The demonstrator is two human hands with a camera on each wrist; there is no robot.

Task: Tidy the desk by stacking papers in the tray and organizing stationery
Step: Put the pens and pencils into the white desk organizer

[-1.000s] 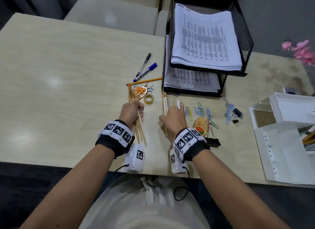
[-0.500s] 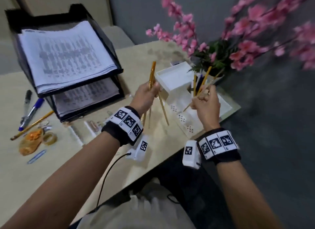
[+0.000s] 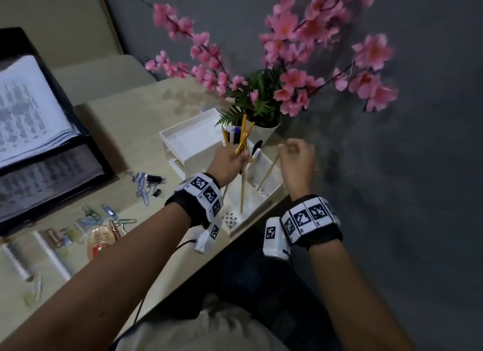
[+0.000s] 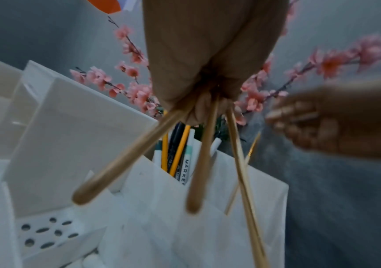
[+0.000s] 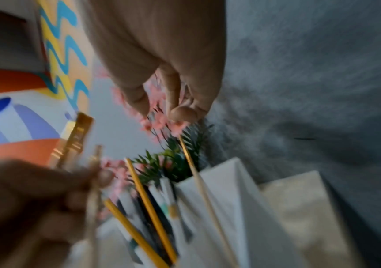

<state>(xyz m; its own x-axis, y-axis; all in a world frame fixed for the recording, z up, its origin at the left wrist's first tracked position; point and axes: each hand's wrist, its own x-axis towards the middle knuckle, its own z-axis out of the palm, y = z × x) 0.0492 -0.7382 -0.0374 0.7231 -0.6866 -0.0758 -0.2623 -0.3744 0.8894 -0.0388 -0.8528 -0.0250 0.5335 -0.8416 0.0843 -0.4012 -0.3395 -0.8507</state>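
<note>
Left hand (image 3: 228, 158): clamped around bundle of thin wooden-handled paintbrushes (image 4: 136, 151), handles fanned downward over white plastic desk organiser (image 3: 264, 191) at desk corner. Right hand (image 3: 296, 160): just beside, above organiser, fingers loosely curled, holding nothing. 1 slim wooden brush (image 3: 268, 173) leaning inside right-hand compartment. Yellow pencils (image 5: 150, 204) and markers upright in rear compartment.

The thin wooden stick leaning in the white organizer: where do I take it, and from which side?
Pinch the thin wooden stick by its free upper end, from above-right, with the right hand. That end leans out over the white organizer's rim toward that hand; the lower part sits walled inside a compartment, and the left hand with its brushes crowds the other side.
</note>
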